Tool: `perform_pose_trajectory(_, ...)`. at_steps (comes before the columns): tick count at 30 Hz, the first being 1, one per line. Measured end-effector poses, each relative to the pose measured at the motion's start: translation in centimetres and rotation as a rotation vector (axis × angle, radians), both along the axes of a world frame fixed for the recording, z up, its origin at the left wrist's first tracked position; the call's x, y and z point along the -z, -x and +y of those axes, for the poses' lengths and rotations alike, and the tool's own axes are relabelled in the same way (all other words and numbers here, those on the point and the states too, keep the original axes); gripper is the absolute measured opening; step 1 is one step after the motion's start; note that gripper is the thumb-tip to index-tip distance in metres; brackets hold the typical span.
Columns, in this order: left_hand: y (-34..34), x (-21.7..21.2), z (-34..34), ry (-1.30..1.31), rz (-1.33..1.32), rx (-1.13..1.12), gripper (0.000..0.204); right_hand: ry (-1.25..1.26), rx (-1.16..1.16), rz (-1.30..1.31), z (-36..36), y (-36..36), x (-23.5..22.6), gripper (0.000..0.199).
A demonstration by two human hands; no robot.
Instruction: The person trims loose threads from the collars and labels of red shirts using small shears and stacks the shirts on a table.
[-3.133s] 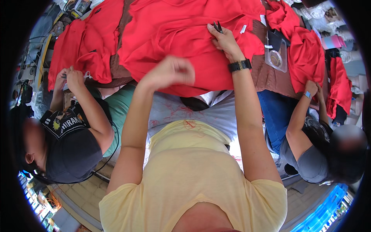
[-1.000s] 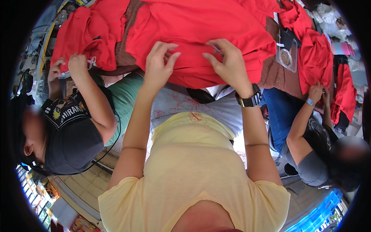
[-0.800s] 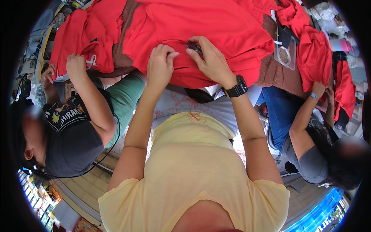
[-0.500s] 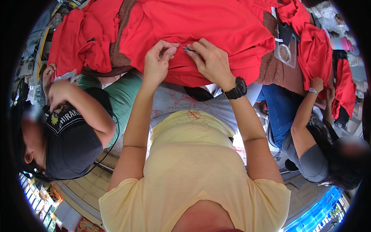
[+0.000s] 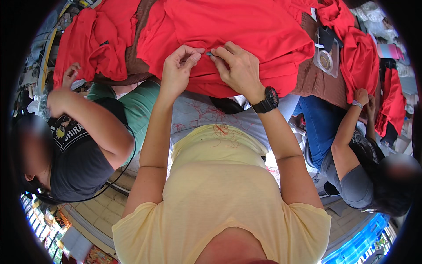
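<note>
A large piece of red cloth (image 5: 228,26) lies bunched on the brown-covered table before me. My left hand (image 5: 179,66) is closed in a pinch, thumb against forefinger, on a bit of the red cloth; any thread there is too fine to make out. Close by on the right, my right hand (image 5: 235,66) grips small metal snips (image 5: 209,54), whose tips point toward the left fingertips. Most of the snips is hidden inside the fingers. A black watch sits on my right wrist.
More red garments lie at the left (image 5: 90,46) and right (image 5: 358,57). A clear plastic box (image 5: 327,59) with a round item sits on the brown cover (image 5: 314,83). Red thread scraps (image 5: 211,114) litter my lap. One person works at each side, the left one's elbow near mine.
The snips' tips have come closer to my left fingertips and show less spread. My hands barely shifted. The person at the left has raised and moved their hands.
</note>
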State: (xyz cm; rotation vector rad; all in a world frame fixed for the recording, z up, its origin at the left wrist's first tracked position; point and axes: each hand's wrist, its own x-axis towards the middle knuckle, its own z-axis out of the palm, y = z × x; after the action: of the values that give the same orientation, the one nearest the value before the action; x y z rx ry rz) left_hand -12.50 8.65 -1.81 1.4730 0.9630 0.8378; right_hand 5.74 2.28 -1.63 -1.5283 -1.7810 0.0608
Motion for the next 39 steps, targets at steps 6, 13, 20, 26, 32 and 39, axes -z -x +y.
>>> perform_pose_trajectory(6,0.2,0.3,0.1,0.005,-0.012,0.01,0.011,-0.006,0.01,0.006,0.1,0.2,0.0,0.009)
perform_pose_trajectory(13,0.3,0.0,-0.1,0.026,-0.025,0.029,0.011,-0.041,-0.011,0.059,0.3,0.7,0.2,0.007)
perform_pose_trajectory(20,1.2,-4.4,-2.5,-0.311,0.604,0.182,0.015,0.191,0.008,0.518,0.2,-1.2,-1.9,0.021)
perform_pose_trajectory(26,-3.0,1.2,-3.1,-0.601,0.656,-0.204,0.015,0.382,-0.054,0.614,1.6,-1.9,1.5,0.028)
perform_pose_trajectory(32,-1.2,1.7,-2.1,-0.307,0.448,-0.113,0.011,0.366,-0.149,0.769,0.2,-3.0,1.1,0.025)
perform_pose_trajectory(39,-0.6,0.7,-2.2,0.136,-0.026,-0.051,0.008,0.36,-0.181,0.302,-0.4,-2.6,-1.6,0.022)
